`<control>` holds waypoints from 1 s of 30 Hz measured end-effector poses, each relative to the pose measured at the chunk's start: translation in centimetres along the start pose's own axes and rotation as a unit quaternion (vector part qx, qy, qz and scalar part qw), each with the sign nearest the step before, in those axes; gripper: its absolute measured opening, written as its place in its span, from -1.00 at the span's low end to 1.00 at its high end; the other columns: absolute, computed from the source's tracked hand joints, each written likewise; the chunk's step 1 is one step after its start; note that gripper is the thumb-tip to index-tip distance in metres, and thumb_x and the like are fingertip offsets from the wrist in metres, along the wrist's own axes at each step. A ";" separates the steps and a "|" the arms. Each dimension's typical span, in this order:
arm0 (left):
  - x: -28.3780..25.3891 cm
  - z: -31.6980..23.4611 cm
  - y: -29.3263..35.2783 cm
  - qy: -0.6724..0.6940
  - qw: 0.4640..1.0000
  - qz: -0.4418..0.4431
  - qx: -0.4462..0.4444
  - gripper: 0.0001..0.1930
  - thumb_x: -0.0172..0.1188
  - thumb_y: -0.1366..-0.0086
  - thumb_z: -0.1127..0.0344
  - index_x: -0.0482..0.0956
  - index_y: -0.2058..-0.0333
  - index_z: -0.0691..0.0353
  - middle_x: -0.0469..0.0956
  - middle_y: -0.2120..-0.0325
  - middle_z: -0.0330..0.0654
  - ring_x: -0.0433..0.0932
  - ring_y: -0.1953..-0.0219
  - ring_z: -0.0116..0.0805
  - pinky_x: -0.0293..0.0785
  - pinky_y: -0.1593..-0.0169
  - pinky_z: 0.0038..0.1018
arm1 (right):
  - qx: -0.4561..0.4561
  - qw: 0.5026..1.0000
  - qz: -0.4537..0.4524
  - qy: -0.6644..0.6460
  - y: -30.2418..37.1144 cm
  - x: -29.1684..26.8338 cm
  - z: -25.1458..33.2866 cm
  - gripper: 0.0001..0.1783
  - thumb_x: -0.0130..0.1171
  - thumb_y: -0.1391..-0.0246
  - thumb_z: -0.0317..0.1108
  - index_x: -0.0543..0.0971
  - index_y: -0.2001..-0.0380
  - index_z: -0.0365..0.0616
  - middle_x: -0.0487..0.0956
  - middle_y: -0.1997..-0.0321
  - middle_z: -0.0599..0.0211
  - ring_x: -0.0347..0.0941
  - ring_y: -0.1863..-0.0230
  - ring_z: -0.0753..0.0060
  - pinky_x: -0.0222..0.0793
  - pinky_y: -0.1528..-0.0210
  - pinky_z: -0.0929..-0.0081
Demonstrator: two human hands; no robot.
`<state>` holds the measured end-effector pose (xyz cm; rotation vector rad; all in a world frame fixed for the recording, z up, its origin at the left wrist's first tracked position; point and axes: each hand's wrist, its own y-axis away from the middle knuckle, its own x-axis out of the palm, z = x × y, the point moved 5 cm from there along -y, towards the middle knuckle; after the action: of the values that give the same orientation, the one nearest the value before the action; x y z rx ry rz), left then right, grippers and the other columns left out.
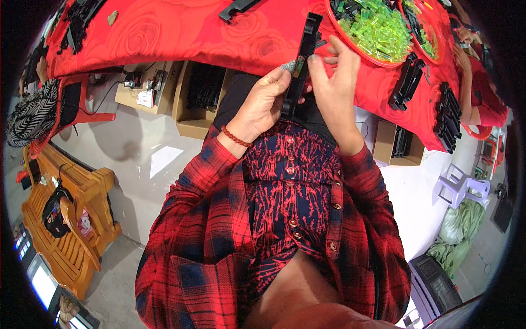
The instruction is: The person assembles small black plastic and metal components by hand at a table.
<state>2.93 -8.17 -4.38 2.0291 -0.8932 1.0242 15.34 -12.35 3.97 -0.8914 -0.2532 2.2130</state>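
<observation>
My left hand (262,104), a beaded bracelet on its wrist, is closed around a long, narrow black plastic part (308,41). The part stands upright in the picture, across the table's near edge. A small grey speckled piece (288,66) shows by the left thumb; what it is I cannot make out. On the part's other side is my right hand (338,82), its thumb against the part and its fingers apart and slightly bent. A red basin (330,24) of translucent yellow-green small pieces (378,33) stands just beyond the right fingers.
A red rose-patterned cloth (148,33) covers the table. More black parts (407,82) lie at right, and others at far left. Below the table edge are cardboard boxes (189,129). A wooden bench (66,230) and purple stool (463,186) stand behind. Another person's arm (464,82) is at right.
</observation>
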 end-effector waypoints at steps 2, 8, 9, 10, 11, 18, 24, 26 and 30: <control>-0.1 0.3 -0.1 0.005 1.000 -0.004 0.000 -0.67 0.01 -0.47 0.23 0.44 -0.11 0.25 0.58 0.12 -0.25 0.59 0.14 -0.42 0.59 0.09 -0.41 | 0.059 0.997 0.025 -0.053 1.0 0.9 -0.9 -0.53 0.25 -0.06 -0.34 0.46 -0.02 -0.33 0.46 0.15 0.06 0.41 0.12 0.14 0.34 0.02 0.25; 0.6 -0.3 0.2 -0.051 0.998 -0.013 0.025 -0.71 -0.01 -0.48 0.22 0.45 -0.04 0.25 0.57 0.13 -0.23 0.57 0.14 -0.45 0.59 0.12 -0.42 | 0.203 0.951 0.085 -0.218 2.4 2.4 -2.0 -0.60 0.21 -0.06 -0.40 0.48 0.05 -0.40 0.55 0.25 0.07 0.51 0.21 0.22 0.42 0.11 0.31; 0.7 -0.2 0.3 -0.040 0.999 -0.012 0.016 -0.71 -0.01 -0.48 0.21 0.45 -0.04 0.25 0.57 0.13 -0.24 0.57 0.15 -0.45 0.59 0.12 -0.42 | 0.206 0.952 0.074 -0.214 2.4 2.4 -1.9 -0.61 0.21 -0.05 -0.42 0.48 0.06 -0.40 0.56 0.28 0.11 0.50 0.23 0.28 0.42 0.14 0.34; 0.8 -0.1 0.3 -0.028 1.000 -0.012 0.006 -0.71 -0.01 -0.48 0.20 0.45 -0.03 0.25 0.56 0.12 -0.24 0.57 0.15 -0.45 0.58 0.12 -0.42 | 0.210 0.953 0.062 -0.210 2.5 2.3 -1.9 -0.62 0.22 -0.04 -0.43 0.48 0.08 -0.40 0.56 0.30 0.15 0.50 0.26 0.34 0.42 0.16 0.38; 0.9 -0.1 0.4 -0.028 1.000 -0.012 0.006 -0.71 -0.01 -0.48 0.20 0.45 -0.03 0.25 0.56 0.12 -0.24 0.57 0.15 -0.45 0.58 0.12 -0.42 | 0.210 0.953 0.061 -0.209 2.5 2.3 -1.7 -0.62 0.22 -0.04 -0.43 0.48 0.08 -0.40 0.56 0.30 0.15 0.50 0.26 0.34 0.42 0.16 0.38; 0.4 0.2 0.3 -0.018 1.000 0.011 0.002 -0.71 0.02 -0.47 0.22 0.46 -0.03 0.24 0.57 0.16 -0.24 0.57 0.18 -0.46 0.57 0.15 -0.44 | 0.241 0.941 0.099 -0.214 2.3 2.1 -1.4 -0.66 0.17 -0.12 -0.42 0.44 0.07 -0.36 0.53 0.31 0.29 0.45 0.41 0.59 0.37 0.53 0.60; -0.2 0.2 0.2 -0.048 0.998 0.032 -0.005 -0.68 0.08 -0.44 0.19 0.45 -0.06 0.22 0.55 0.19 -0.30 0.53 0.18 -0.47 0.49 0.13 -0.44 | 0.280 0.922 0.109 -0.243 1.9 1.9 -0.7 -0.68 0.17 -0.07 -0.43 0.46 0.11 -0.37 0.54 0.36 0.25 0.46 0.49 0.55 0.40 0.58 0.55; -0.2 0.2 0.1 -0.055 0.998 0.035 -0.003 -0.68 0.07 -0.44 0.19 0.45 -0.05 0.22 0.55 0.19 -0.30 0.53 0.18 -0.47 0.49 0.14 -0.44 | 0.268 0.927 0.116 -0.235 1.8 1.8 -1.0 -0.68 0.17 -0.08 -0.44 0.45 0.11 -0.37 0.54 0.36 0.25 0.46 0.52 0.57 0.39 0.62 0.56; 0.4 0.0 0.4 -0.091 0.996 0.017 0.007 -0.68 0.02 -0.46 0.19 0.44 -0.06 0.22 0.56 0.21 -0.25 0.54 0.22 -0.44 0.47 0.18 -0.45 | 0.278 0.903 0.153 -0.291 1.8 2.0 -2.0 -0.69 0.15 -0.10 -0.45 0.43 0.11 -0.37 0.54 0.36 0.25 0.44 0.55 0.57 0.39 0.63 0.56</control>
<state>2.80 -8.51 -3.99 2.1515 -1.0201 0.8776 14.71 -12.42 0.73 0.0638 0.2625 2.5948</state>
